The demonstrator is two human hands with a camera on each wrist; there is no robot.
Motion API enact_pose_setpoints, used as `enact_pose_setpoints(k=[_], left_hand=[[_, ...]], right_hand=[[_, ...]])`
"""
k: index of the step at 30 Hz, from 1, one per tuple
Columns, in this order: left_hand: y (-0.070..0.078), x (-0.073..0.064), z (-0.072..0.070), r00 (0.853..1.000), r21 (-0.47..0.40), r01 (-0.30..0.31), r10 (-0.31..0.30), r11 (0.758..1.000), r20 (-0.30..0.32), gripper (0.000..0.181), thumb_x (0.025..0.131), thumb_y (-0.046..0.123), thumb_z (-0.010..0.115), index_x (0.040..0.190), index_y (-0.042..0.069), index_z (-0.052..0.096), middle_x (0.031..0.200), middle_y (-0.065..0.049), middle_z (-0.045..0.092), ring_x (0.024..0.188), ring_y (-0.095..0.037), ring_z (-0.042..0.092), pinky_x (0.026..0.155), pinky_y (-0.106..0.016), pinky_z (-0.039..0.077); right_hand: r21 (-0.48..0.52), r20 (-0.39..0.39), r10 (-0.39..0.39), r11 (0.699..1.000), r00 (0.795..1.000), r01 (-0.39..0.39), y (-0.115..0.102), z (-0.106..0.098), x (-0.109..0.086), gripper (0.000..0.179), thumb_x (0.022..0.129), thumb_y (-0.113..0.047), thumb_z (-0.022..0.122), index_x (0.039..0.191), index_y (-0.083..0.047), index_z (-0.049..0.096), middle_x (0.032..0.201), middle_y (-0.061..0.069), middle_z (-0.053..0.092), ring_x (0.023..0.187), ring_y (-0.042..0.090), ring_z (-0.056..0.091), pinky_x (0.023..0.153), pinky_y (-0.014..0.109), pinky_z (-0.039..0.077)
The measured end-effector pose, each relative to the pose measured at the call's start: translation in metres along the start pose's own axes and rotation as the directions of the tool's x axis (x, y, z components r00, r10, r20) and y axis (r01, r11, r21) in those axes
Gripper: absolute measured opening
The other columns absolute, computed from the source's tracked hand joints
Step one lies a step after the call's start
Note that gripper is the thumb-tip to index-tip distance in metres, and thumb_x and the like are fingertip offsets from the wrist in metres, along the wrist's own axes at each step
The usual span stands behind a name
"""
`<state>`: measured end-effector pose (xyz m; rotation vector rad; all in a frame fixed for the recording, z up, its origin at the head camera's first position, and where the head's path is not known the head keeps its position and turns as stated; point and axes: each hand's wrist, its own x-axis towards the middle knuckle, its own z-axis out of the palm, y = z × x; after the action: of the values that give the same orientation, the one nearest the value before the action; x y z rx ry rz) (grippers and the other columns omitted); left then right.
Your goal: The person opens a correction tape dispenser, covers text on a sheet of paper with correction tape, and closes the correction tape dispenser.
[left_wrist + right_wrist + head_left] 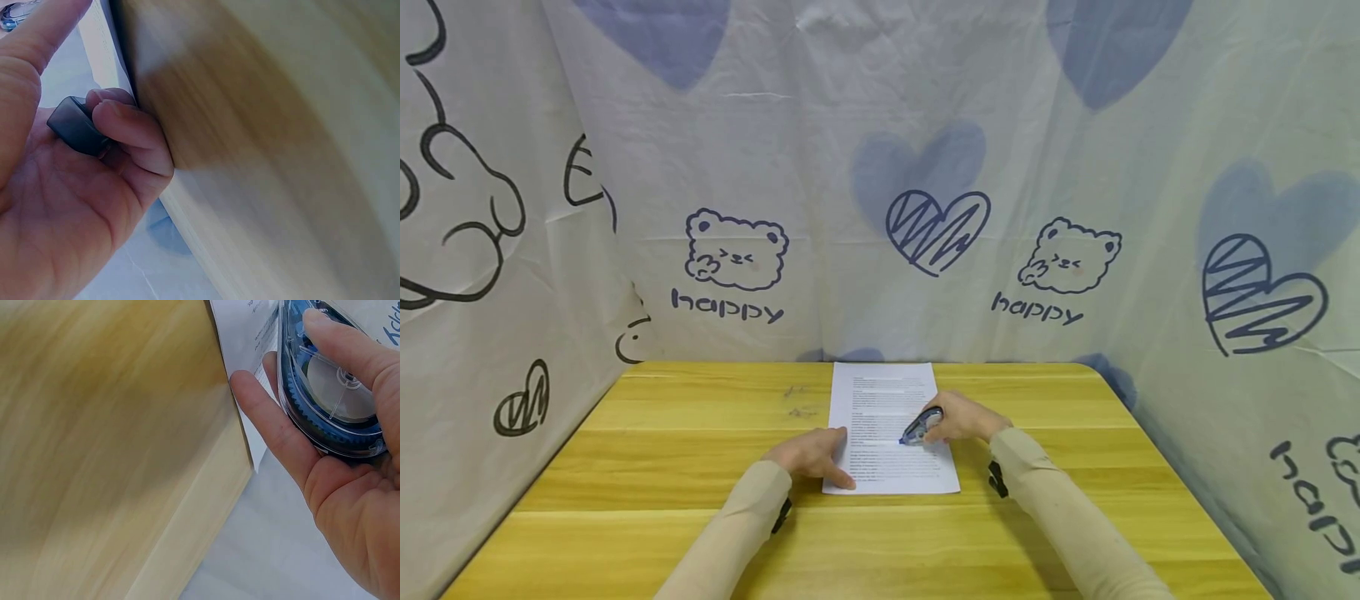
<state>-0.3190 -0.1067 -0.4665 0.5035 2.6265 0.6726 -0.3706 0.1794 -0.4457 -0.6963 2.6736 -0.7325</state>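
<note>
A printed sheet of paper (pixel 887 392) lies on the wooden table. My right hand (pixel 958 418) grips a correction tape (pixel 921 427), its tip down at the lines of print. The tape's clear case (pixel 337 394) shows blue gears and a white reel, held between thumb and fingers. At the sheet's left edge, my left hand (pixel 811 454) rests with its thumb on the lower left part of the paper. In the left wrist view, the curled fingers of this hand hold a small dark cap (pixel 78 128) against the palm.
The yellow wooden table (pixel 700 467) extends to both sides of the sheet. Faint dark marks (pixel 801 412) show on its top left of the paper. A white cloth (pixel 827 275) with hearts and bear drawings hangs behind the table and along its sides.
</note>
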Motion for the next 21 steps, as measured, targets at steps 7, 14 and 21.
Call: enact_pose_setpoints(k=[7,14,21], left_hand=[[0.0002,-0.0001,-0.0005,1.000,0.003,0.002,-0.002,1.000,0.002,0.100,0.076,0.034,0.085,0.151,-0.004,0.031,0.154,-0.021,0.037,0.143,-0.035,0.035,0.119,-0.047,0.028],[0.0007,-0.0009,-0.0009,1.000,0.000,0.013,-0.013,1.000,-0.001,0.099,0.076,0.034,0.085,0.151,-0.003,0.031,0.155,-0.020,0.036,0.143,-0.035,0.034,0.119,-0.049,0.028],[0.0012,-0.0010,-0.0002,1.000,-0.005,0.022,-0.022,1.000,0.000,0.099,0.076,0.035,0.085,0.151,-0.002,0.031,0.155,-0.020,0.036,0.144,-0.036,0.033,0.119,-0.049,0.027]], right_hand=[[-0.003,-0.004,-0.004,1.000,1.000,0.004,0.0019,-0.0002,0.0005,0.010,0.080,-0.010,0.080,0.087,-0.014,0.075,0.077,-0.004,0.070,0.060,0.009,0.058,0.054,0.025,0.052],[-0.009,0.000,0.002,1.000,1.000,-0.002,0.0022,-0.0010,-0.0004,0.009,0.081,-0.012,0.080,0.089,-0.013,0.075,0.079,-0.003,0.070,0.060,0.009,0.057,0.054,0.024,0.050],[-0.004,0.008,0.003,1.000,1.000,-0.003,0.0026,-0.0017,-0.0005,0.009,0.081,-0.012,0.080,0.089,-0.012,0.076,0.081,-0.001,0.071,0.061,0.009,0.056,0.055,0.023,0.049]])
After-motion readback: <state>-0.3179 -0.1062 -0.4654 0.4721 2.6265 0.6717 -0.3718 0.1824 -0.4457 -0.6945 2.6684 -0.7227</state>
